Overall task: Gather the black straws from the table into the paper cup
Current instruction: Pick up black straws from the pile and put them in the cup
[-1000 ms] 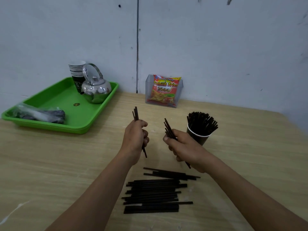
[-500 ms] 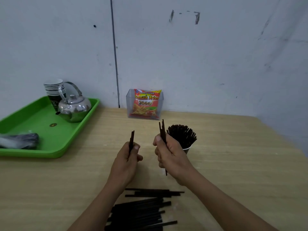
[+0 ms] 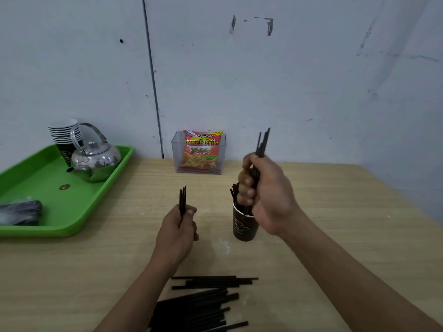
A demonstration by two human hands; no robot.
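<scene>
On the table [image 3: 335, 212] a pile of straws [image 3: 199, 305] is lying at the near edge, waiting, while the paper cup [image 3: 244, 226] mid-table is already holding some, the right hand [image 3: 266, 195] is gripping a bundle [image 3: 262, 142] over it, and the left hand [image 3: 177, 231] is clutching a few upright.

Materials and finishes on the table [image 3: 335, 212].
Matt, pale wood-grain top; matt black plastic straws [image 3: 203, 305] at its near edge; brown printed paper cup [image 3: 242, 226]; glossy green plastic tray [image 3: 48, 178] at the left edge, bearing a polished, mirror-bright metal kettle [image 3: 100, 159]; clear, smooth plastic box [image 3: 176, 149] at the far edge.
</scene>
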